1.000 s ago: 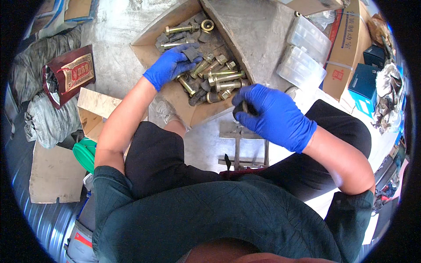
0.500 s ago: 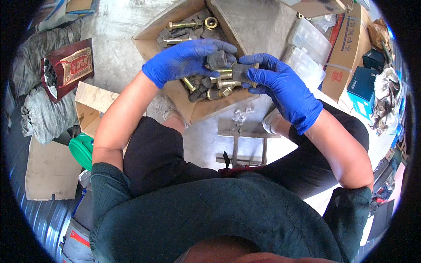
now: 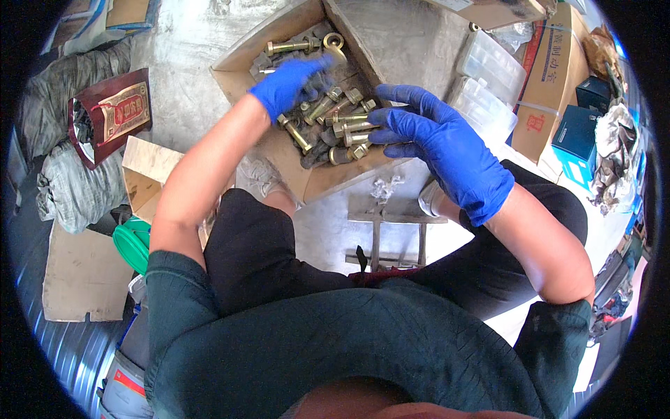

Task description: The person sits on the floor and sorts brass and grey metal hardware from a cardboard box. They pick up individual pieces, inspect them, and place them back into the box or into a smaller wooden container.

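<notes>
A cardboard box [image 3: 331,183] holds brass-coloured bolts [image 3: 299,134] and dark grey pieces jumbled together. Over its left part is my left hand [image 3: 289,85] in a blue glove, its fingers smeared by motion beside a round brass-coloured nut or ring [image 3: 333,40]. Whether those fingers hold one of the dark pieces does not show. My right hand [image 3: 453,150], also gloved in blue, hovers at the box's right side with fingers spread, their tips close to several bolt heads [image 3: 352,129]. Nothing shows between them.
Clear plastic cases [image 3: 492,66] and a tall carton [image 3: 551,84] stand at the right. On the left are a dark red bag [image 3: 112,115], a wrapped grey bundle [image 3: 80,181], a small open carton [image 3: 150,171] and a green lid [image 3: 131,244]. A low frame [image 3: 391,211] lies between my legs.
The dark blocky pieces that were at my fingers are no longer seen there. My left hand has pulled back leftward, uncovering bolts, and my right hand has opened.
</notes>
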Motion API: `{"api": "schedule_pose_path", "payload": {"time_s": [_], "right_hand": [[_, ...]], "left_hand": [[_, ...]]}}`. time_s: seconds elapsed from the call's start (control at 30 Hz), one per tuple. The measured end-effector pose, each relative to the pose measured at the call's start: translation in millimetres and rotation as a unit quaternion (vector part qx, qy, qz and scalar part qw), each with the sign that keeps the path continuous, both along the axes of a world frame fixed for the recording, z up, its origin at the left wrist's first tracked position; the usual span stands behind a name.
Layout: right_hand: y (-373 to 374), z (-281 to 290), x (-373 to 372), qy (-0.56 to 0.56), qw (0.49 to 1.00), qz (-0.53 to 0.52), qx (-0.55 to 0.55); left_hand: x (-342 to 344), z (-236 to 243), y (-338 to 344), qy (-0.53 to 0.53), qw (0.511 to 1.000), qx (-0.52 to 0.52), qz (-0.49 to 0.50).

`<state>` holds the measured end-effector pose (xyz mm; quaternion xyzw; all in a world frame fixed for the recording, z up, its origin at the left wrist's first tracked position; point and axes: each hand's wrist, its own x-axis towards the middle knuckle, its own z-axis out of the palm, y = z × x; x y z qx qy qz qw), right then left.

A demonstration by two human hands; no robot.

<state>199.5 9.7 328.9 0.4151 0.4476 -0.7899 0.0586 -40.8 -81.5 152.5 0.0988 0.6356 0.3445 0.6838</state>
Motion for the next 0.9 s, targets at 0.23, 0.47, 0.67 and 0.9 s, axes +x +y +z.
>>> {"api": "schedule_pose_path", "payload": {"time_s": [0.23,0.47,0.67,0.9], "right_hand": [[-2,7,3,0.002,1.0,0.011,0.017],[19,27,4,0.07,0.995,-0.023,0.061],[19,26,4,0.081,0.99,-0.011,0.111],[19,25,3,0.079,0.99,0.002,0.116]], "left_hand": [[-58,-40,17,0.042,0.996,0.053,0.057],[-63,-53,-37,0.294,0.889,0.14,-0.323],[20,-70,-74,0.541,0.725,0.127,-0.407],[5,-101,-70,0.57,0.67,0.093,-0.467]]}}
